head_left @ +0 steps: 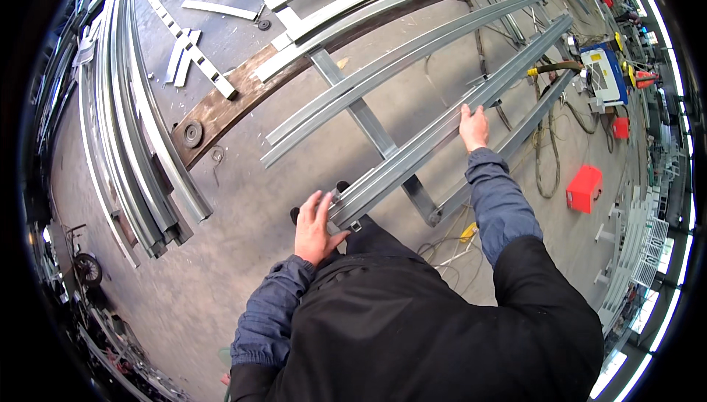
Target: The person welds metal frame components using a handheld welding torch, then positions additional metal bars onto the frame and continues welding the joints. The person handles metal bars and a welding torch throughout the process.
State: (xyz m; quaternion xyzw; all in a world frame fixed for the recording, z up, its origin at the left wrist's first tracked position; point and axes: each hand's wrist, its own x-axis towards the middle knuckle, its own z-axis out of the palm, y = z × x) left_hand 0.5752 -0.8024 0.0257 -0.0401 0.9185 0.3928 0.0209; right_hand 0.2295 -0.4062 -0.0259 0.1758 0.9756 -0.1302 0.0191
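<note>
A long grey metal profile, ridged along its length, runs from just in front of my body up to the far right. My left hand grips its near end, fingers on the upper side and thumb at the lower edge. Farther along, my right hand is closed over the right-hand edge; its thumb is hidden. The profile lies across a flat metal crossbar. Beyond it, a similar pair of profiles rests on the same crossbar.
Bundled metal profiles stand at the left. A brown wooden beam carries a coiled strip and more profiles. To the right are a blue-and-white machine, a red box and cables on the floor.
</note>
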